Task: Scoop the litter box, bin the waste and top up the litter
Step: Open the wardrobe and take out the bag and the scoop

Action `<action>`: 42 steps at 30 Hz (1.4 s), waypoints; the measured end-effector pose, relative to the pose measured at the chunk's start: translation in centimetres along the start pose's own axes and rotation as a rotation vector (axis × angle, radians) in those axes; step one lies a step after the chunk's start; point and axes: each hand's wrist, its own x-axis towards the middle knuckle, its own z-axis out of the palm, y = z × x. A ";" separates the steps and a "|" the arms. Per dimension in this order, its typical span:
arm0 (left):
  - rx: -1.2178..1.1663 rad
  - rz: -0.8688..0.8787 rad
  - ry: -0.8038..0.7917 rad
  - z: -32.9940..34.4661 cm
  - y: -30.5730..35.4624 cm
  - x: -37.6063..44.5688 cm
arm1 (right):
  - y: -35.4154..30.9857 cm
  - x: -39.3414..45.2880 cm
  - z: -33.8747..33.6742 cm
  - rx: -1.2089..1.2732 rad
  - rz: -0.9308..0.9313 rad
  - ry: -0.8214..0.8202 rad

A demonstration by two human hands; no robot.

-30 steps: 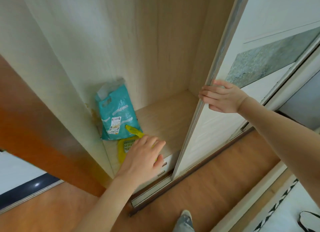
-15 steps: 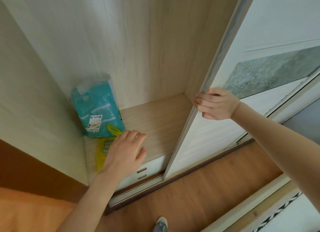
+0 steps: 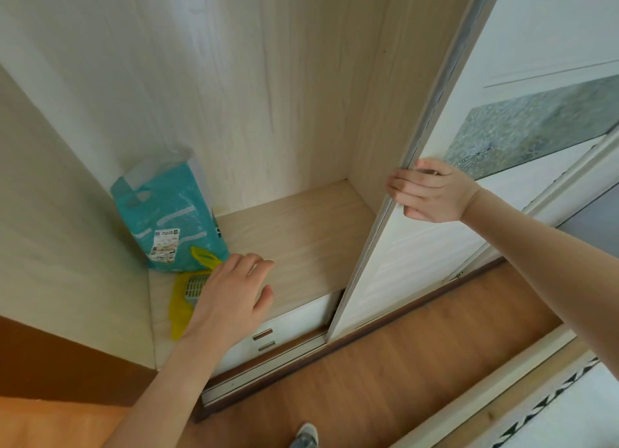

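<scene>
**Legible text in view: none**

You find print in only two places. The teal litter bag [image 3: 170, 220], standing in the back left corner of the wardrobe shelf [image 3: 301, 233], carries a white sticker label [image 3: 165, 245] on its front, and pale bands of lettering run across its face. Both are too small and blurred to read, so no brand, number or sign can be made out.
</scene>
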 end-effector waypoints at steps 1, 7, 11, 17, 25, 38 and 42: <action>-0.003 -0.001 0.006 0.0 0.1 0.2 | 0.3 -0.4 0.1 -0.008 0.000 -0.014; -0.021 0.008 0.036 0.3 0.8 1.4 | 1.2 -2.1 0.7 -0.034 0.000 -0.067; -0.012 0.013 0.029 0.5 1.2 2.1 | 1.6 -3.1 1.3 -0.019 0.027 -0.048; -0.011 -0.006 0.027 1.0 1.7 2.6 | 0.3 -3.8 1.1 0.036 0.179 -0.013; -0.021 -0.018 0.047 1.3 2.4 2.4 | -0.8 -3.3 0.1 0.094 0.247 -0.016; -0.091 -0.207 0.073 1.0 -0.6 -1.3 | -6.4 6.1 0.7 0.434 0.453 -0.104; -0.115 -0.339 0.109 0.9 -3.8 -2.8 | -10.0 11.0 0.5 0.621 0.504 -0.033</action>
